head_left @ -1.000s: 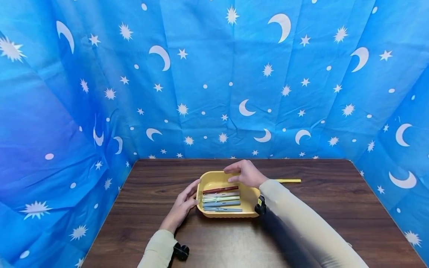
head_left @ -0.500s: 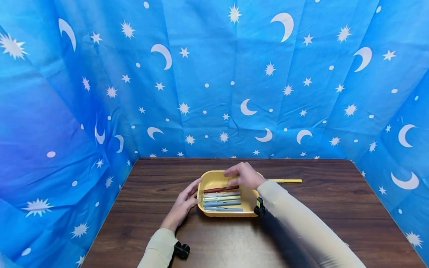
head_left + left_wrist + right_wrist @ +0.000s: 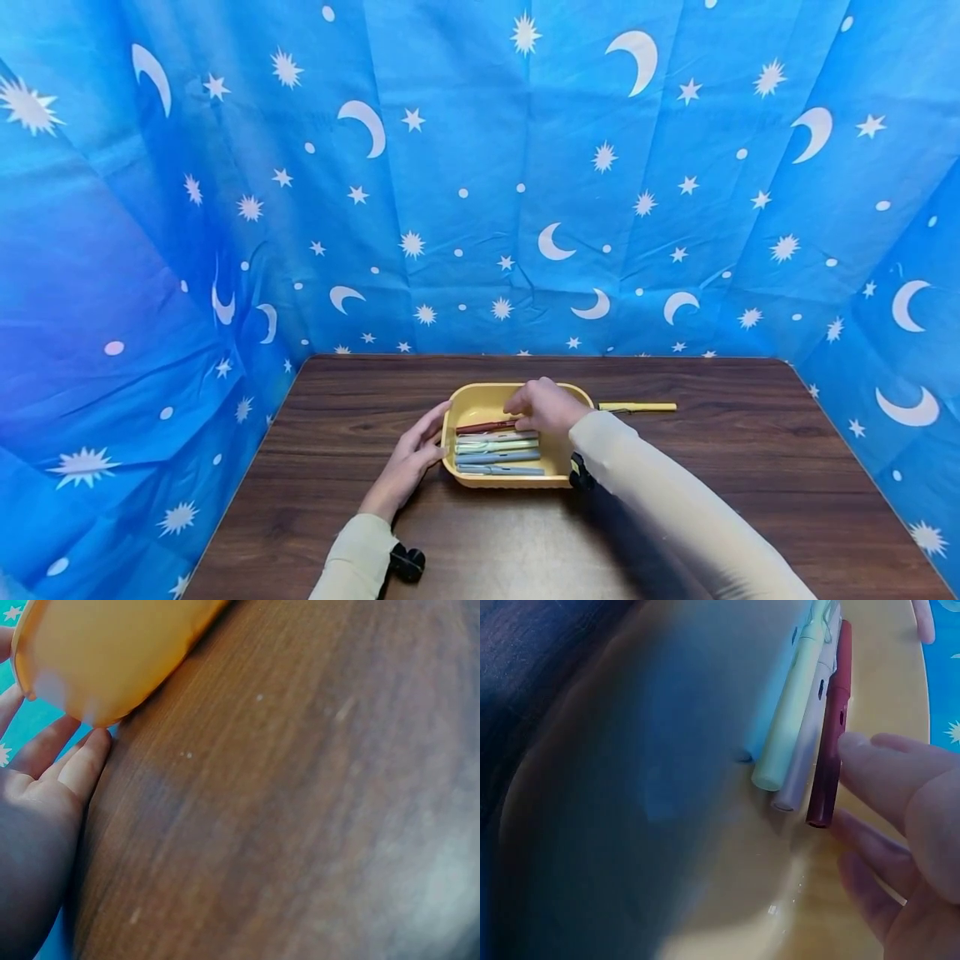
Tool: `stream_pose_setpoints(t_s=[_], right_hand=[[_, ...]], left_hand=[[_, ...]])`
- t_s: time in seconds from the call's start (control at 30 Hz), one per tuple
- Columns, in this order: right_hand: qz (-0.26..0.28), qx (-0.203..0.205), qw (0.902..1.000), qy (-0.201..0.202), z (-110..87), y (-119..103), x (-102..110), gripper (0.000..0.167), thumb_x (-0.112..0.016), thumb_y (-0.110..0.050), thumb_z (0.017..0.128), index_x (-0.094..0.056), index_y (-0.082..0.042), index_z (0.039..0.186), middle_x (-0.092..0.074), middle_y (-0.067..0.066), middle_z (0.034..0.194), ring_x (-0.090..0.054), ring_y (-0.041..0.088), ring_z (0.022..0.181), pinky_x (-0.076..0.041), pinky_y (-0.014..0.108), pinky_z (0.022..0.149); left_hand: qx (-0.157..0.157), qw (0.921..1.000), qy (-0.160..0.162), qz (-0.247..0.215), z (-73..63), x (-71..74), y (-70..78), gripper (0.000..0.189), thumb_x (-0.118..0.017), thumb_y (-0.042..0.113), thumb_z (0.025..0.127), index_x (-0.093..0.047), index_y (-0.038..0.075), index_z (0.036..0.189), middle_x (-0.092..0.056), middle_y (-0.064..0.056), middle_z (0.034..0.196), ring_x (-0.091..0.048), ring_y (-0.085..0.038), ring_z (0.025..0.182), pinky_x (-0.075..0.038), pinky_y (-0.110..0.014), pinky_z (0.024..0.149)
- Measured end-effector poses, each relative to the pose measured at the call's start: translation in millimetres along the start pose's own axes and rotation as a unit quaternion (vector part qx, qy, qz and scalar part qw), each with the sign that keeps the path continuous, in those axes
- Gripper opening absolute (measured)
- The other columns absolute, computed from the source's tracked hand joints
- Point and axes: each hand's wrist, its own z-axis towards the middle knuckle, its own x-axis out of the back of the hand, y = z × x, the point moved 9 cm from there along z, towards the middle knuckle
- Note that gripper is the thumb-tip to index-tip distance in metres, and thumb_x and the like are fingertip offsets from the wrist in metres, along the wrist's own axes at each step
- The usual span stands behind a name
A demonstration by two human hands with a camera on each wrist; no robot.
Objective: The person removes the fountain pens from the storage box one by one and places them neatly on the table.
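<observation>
In the head view a yellow plastic basket (image 3: 468, 404) stands on the table, with several capped pens lying side by side in it. My left hand (image 3: 408, 458) rests against the basket's left wall, fingers spread along its outside. Inside the basket reaches my right hand (image 3: 553, 407), beside the dark red pen (image 3: 483, 427). Its thumb tip sits right at that pen's barrel in the right wrist view, with the other fingers loosely bent below. Next to the red pen lie a pale lilac pen (image 3: 806, 742), a pale green pen (image 3: 791, 724) and blue-grey pens (image 3: 498, 457).
A yellow pen (image 3: 645, 407) lies on the wooden table (image 3: 360, 392) to the right of the basket, partly behind it. A blue cloth (image 3: 480, 167) printed with moons and stars hangs around the table's back and sides.
My right hand has moved lower and slightly nearer, down toward the red pen. The left hand stays at the basket's left wall, and the pens lie as before.
</observation>
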Motion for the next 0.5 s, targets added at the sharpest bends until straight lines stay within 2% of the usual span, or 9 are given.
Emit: stream_pose_setpoints(t_s=[0.27, 0.5], right_hand=[[-0.013, -0.041, 0.9990, -0.006, -2.8, 5.6, -1.3, 0.036, -0.080, 0.003, 0.087, -0.078, -0.005, 0.123, -0.077, 0.009, 0.121, -0.073, 0.025, 0.113, -0.060, 0.043, 0.097], [-0.025, -0.061, 0.9978, -0.003, -4.2, 7.3, -2.8, 0.034, -0.082, 0.003, 0.085, -0.080, -0.009, 0.117, -0.080, 0.006, 0.109, -0.075, 0.021, 0.102, -0.062, 0.040, 0.090]], left_hand=[[-0.003, 1.0000, 0.000, 0.001, -0.5, 0.7, 0.9, 0.076, -0.053, -0.003, 0.093, -0.040, 0.024, 0.162, -0.033, -0.007, 0.170, -0.033, -0.031, 0.156, -0.045, -0.030, 0.113], [0.002, 1.0000, 0.000, -0.002, 0.5, 0.8, -0.5, 0.075, -0.054, -0.002, 0.093, -0.041, 0.023, 0.162, -0.033, -0.008, 0.170, -0.033, -0.031, 0.156, -0.043, -0.034, 0.116]])
